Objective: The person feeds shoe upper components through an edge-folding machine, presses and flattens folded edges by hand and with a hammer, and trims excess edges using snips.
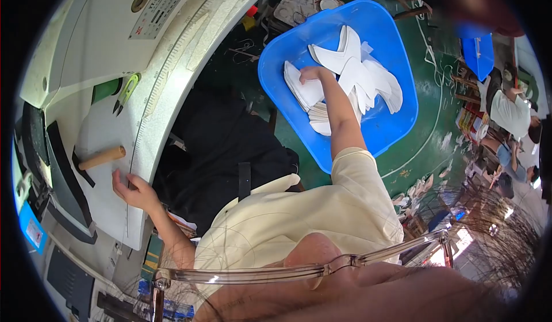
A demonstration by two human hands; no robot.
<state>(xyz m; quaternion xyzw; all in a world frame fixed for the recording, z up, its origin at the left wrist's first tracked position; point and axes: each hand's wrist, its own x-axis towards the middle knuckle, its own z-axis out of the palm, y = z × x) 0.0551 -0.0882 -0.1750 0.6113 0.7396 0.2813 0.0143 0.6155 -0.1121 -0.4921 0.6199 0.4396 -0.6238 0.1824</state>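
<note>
At one o'clock, the right hand touched white pieces, grip hard to tell. Near eight o'clock, the empty, half-open left hand was by a wooden handle.

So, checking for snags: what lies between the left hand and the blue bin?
From left hand to bin, head view: table edge, black cloth, then green floor.
</note>
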